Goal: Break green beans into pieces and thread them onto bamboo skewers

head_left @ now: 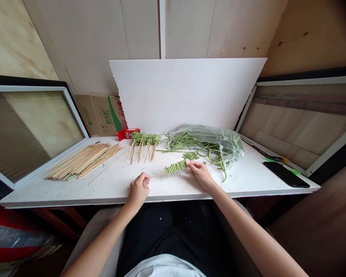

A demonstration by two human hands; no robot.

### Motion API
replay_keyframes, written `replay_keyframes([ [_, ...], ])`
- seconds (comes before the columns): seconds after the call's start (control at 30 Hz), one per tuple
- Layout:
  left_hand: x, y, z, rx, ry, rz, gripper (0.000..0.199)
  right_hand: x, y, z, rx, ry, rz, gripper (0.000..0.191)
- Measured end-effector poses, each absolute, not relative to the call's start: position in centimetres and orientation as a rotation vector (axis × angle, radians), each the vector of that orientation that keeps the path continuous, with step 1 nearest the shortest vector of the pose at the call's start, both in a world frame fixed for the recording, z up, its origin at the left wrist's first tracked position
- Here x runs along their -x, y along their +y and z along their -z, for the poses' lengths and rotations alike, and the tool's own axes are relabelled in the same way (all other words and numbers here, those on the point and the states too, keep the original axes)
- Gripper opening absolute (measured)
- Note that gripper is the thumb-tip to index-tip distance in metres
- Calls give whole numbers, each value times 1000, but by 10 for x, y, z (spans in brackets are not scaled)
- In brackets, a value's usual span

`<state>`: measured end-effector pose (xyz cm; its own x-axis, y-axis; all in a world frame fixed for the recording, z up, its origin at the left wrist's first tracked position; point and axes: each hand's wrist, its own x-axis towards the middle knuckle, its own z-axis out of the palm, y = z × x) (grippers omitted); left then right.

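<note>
My left hand (138, 187) is closed round the bare part of a thin wooden skewer (158, 175). Short green bean pieces (175, 167) are threaded side by side along its other half. At the far end of that row, the fingers of my right hand (200, 174) pinch the last pieces. A small heap of cut bean pieces (191, 156) lies just behind my right hand. Farther back, long green beans (187, 142) spill out of a clear plastic bag (232, 144). Several filled skewers (145, 139) are grouped behind and left of the held one.
Many bare skewers (83, 159) are piled on the left of the white table (173, 192). A red box (128, 133) and a cardboard box (99, 115) stand behind. A black phone (286, 174) lies at the right, near a tool (272, 156). A white board (187, 94) leans at the back.
</note>
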<state>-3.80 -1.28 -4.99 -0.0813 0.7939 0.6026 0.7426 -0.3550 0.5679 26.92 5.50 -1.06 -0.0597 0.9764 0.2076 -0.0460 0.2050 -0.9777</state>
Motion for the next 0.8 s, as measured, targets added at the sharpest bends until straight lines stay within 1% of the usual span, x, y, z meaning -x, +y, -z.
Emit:
replay_keyframes([
  [0.17,39,-11,52,-2102,1728,-1440,22,-269,57,11,974,-1292,-1148,42],
  [0.27,38,-10,49,-2115,1681,-1415,19,-269,61,14,977,-1269,-1149,43],
  [0.4,38,-9,37,-2138,1586,-1332,16,-272,65,18,1005,-1179,-1163,43],
  [0.53,46,-10,20,-2221,1526,-1181,18,-273,68,20,990,-1121,-1187,42],
  [0.67,56,-10,12,-2212,1589,-1068,21,-272,68,19,976,-1084,-1204,42],
  [0.8,66,-5,10,-2090,1687,-1088,19,-271,67,19,906,-1064,-1240,47],
])
